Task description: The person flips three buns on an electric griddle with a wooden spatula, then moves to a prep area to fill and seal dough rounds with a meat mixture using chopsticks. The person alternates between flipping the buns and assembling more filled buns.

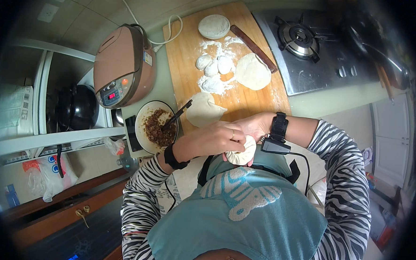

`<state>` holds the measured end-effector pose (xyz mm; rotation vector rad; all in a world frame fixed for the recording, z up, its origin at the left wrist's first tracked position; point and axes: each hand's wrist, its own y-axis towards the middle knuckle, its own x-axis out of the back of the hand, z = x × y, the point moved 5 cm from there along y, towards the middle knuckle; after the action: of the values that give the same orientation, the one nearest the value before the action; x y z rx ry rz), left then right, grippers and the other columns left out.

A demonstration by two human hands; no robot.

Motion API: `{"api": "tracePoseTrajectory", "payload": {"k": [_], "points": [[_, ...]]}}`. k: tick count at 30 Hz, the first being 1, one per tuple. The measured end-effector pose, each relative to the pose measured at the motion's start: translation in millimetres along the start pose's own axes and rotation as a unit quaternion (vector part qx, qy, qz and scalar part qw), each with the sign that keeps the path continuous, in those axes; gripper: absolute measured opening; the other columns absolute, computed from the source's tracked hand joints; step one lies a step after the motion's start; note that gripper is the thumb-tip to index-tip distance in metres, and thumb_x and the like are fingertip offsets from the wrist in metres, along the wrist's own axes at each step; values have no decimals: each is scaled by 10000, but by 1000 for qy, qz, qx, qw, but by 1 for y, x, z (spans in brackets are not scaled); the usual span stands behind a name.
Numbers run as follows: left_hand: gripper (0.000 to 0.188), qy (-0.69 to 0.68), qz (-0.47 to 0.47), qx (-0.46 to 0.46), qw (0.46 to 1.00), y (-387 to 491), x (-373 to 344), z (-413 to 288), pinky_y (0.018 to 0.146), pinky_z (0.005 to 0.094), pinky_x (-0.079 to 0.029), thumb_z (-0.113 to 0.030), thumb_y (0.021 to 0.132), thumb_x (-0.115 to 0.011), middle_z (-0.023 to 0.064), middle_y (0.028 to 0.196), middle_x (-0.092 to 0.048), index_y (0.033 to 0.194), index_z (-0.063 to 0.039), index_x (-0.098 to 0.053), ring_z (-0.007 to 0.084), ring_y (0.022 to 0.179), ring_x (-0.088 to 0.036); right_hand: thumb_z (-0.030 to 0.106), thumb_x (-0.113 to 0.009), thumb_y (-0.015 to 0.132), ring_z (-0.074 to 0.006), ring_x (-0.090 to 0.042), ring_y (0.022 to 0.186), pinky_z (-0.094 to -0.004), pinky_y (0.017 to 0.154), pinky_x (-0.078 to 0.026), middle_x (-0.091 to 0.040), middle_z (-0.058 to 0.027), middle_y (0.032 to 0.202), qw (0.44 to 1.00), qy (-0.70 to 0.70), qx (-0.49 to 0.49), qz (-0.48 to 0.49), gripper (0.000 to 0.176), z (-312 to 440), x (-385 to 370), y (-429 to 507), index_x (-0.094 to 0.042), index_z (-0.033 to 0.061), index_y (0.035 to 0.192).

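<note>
A round, pleated dough bun (243,156) is held just in front of my waist, over the near edge of a wooden board (184,40). My left hand (220,138), with a ring on one finger, pinches the gathered dough at its top. My right hand (257,125) holds it from the far side, with part of its fingers hidden by the bun. Left of my hands, a white bowl (140,133) contains brown minced filling (155,129), and a dark utensil (177,115) leans in it. One flat dough wrapper (203,110) lies just beyond my left hand.
Farther up the board are another wrapper (253,71), several floured dough pieces (225,65), a dark rolling pin (253,47) and a flour bowl (214,27). A rice cooker (121,63) stands left, its cord (171,22) reaching the board. A gas hob (299,37) borders the right.
</note>
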<state>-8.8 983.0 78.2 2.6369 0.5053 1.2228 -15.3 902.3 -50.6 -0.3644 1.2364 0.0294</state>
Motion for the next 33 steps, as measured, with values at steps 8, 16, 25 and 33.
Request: {"api": "tracePoseTrajectory", "payload": {"k": [8,16,25,33], "points": [[201,28,10,16,999,-4,-10,3,749,323,-523,-71,712,-659,68,911,-625,907,-24,-661,246,885,-617,430,-358,1040,-335,-696,906,-536,720,-611,-656,-186,1056,1000,11,0,8,482,-5,4,3,-509,26,1257],[460,-186,-339,358,850,-55,-28,61,972,349,-460,-272,1025,-459,98,1336,-544,1415,-29,-462,198,1152,-547,562,-272,1026,-353,-703,852,-488,739,-609,-678,-192,953,952,122,197,-199,663,13,17,-33,-573,-15,1152],[641,-738,-500,215,399,-62,-88,116,1132,564,-297,-579,1016,-265,125,1414,-483,1419,-107,-425,333,1343,-434,415,-454,1030,-215,-596,1092,-325,992,-422,-659,-104,1143,766,-286,290,-497,473,51,13,-62,-574,53,1310],[673,-742,-551,144,354,-83,-84,96,1140,572,-278,-597,1008,-253,161,1444,-469,1412,-92,-440,411,1369,-391,481,-538,939,-355,-308,1421,-440,1164,-250,-348,-234,1511,260,-818,162,-487,761,72,79,-19,-377,-91,1415]]}}
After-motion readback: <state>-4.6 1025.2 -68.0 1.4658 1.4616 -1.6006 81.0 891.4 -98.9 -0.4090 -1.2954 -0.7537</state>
